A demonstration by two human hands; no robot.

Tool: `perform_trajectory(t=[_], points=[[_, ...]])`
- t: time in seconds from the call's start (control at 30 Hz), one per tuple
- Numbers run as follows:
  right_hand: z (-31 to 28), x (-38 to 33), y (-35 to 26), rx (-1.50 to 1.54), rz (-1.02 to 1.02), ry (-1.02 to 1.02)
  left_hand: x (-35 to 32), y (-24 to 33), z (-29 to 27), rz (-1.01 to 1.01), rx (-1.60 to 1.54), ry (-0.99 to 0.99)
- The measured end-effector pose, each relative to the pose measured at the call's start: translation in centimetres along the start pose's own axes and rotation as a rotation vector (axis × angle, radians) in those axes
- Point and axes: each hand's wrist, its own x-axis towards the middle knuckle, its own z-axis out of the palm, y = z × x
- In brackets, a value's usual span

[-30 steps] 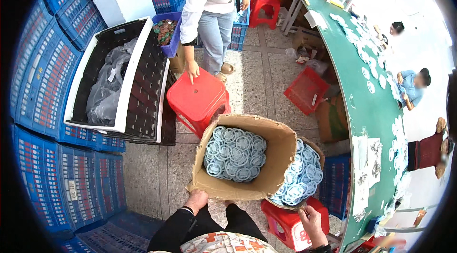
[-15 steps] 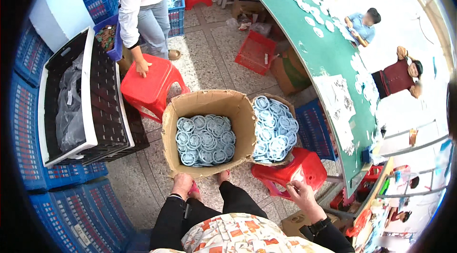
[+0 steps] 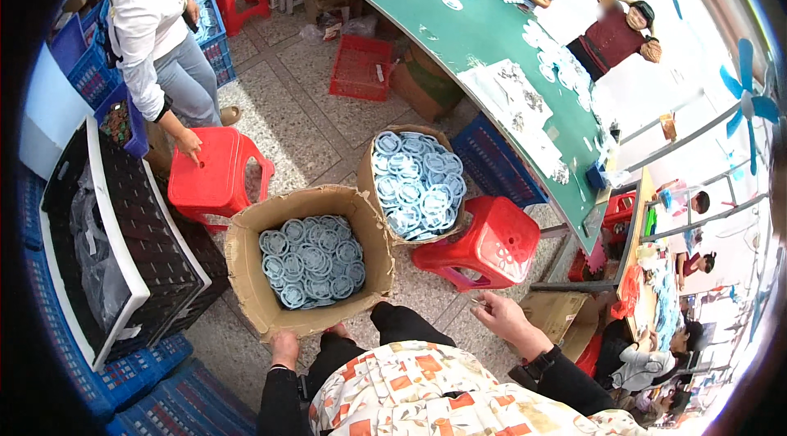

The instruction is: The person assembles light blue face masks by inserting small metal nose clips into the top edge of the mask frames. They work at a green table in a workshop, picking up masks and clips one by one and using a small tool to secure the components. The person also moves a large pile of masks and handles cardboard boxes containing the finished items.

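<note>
Shifted since prev. frames: view swung so both boxes sit more centre; near cardboard box (image 3: 307, 264) now closer to wearer's knees, right hand (image 3: 502, 318) off to the side, clear of any box. Item 1: near cardboard box, open top, approx. half full of pale blue ring-shaped coils (image 3: 311, 260), on floor just ahead of wearer. Left hand (image 3: 285, 347) at its lower front edge, fingers under or against the wall — grip prob. closed on the cardboard, but fingers hidden, cannot tell. Right hand free, fingers spread apart, holding nothing, near red stool (image 3: 492, 243). Item 2: second box (image 3: 418, 182) of same blue coils, heaped higher, touching far right corner of item 1, leaning against the red stool. Item 3: second red stool (image 3: 215, 172), left, a standing co-worker's hand (image 3: 193, 145) on its seat. Item 4: black crate (image 3: 123, 247) w/ grey plastic liner, far left; blue crates (image 3: 164, 403) stacked around. Item 5: long green table (image 3: 475, 34), right, w/ seated persons. Risk, as judged: one-handed pull on a soft cardboard wall could tear or tip item 1, spilling coils; item 2, resting tilted, may slide if nudged.
</note>
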Motion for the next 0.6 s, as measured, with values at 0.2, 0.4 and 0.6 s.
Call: perform_trajectory(t=[0.2, 0.4, 0.6], points=[[0.3, 10.3, 3.9, -0.223, 0.044, -0.033, 0.0, -0.1, 0.1, -0.159, 0.066, -0.181], [-1.2, 14.1, 4.2, -0.299, -0.006, -0.04, -2.4, 1.8, -2.5, -0.141, -0.08, -0.181], [3.1, 9.3, 5.2, -0.314, -0.08, -0.245, -3.6, 1.8, -6.2, -0.436, -0.428, -0.141]])
